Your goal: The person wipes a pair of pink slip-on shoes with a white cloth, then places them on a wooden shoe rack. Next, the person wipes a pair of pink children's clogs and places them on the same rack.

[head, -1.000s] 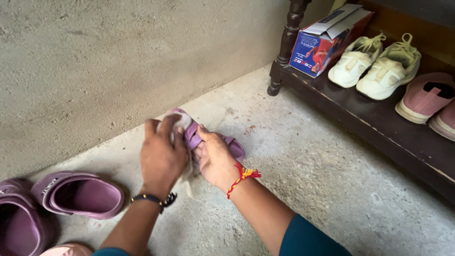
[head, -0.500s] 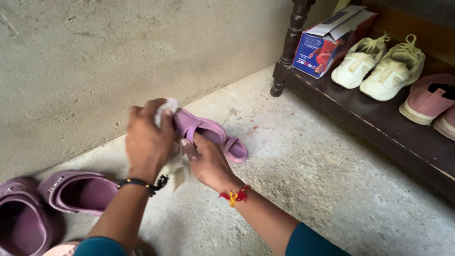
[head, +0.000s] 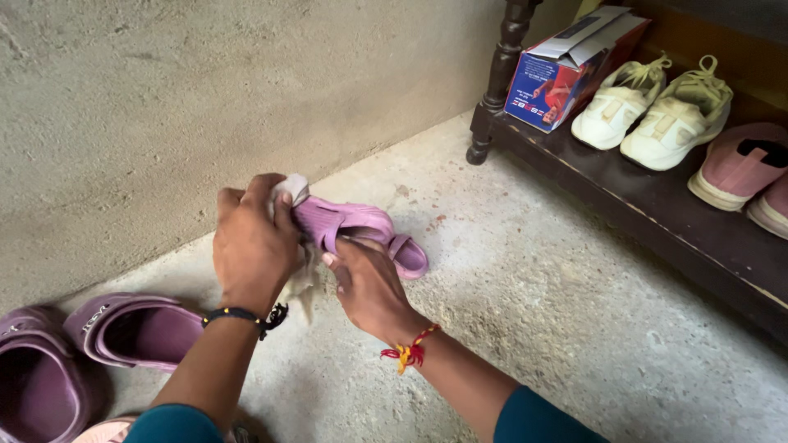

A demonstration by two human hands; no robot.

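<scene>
A blue, red and white cardboard box (head: 566,70) is leaning tilted on the dark wooden shelf (head: 657,213), just beside pale sneakers (head: 648,111).

Teal sleeves on both arms; left hand (head: 250,246) wears a black wristband, right hand (head: 367,283) a red-yellow thread.

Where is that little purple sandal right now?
In the head view, the purple sandal sits mid-frame, held above the floor between the left hand, which presses a pale cloth on it, and the right hand.
</scene>
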